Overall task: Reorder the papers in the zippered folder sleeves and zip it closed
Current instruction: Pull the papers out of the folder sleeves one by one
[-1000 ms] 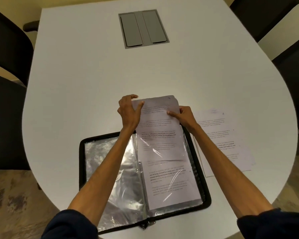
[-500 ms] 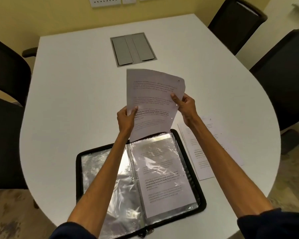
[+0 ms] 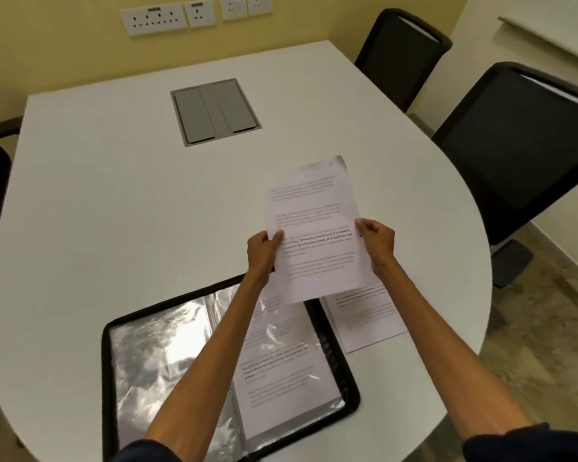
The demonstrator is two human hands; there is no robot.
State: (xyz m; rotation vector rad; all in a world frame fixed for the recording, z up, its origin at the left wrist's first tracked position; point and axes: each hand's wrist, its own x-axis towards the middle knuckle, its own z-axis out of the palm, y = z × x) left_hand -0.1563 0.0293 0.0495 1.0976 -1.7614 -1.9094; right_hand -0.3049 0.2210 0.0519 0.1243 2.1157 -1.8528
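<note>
1. Now that the white printed paper sheet (image 3: 316, 233) is fully out of its clear plastic sleeve (image 3: 281, 368), I see it has swung right, held clear above the white bench (image 3: 114, 228).
2. My left hand (image 3: 262, 250) and right hand (image 3: 377, 243) each pinch one side edge.
3. It hangs partly above the loose printed sheet (image 3: 367, 315) lying beside the open black zippered folder (image 3: 347, 378); I judge stacking comes next, refilling and zipping remain.

Three printed white paper sheets (image 3: 317, 235), one open black zippered folder (image 3: 331, 331), two black mesh chairs (image 3: 521, 145) at two o'clock.
</note>
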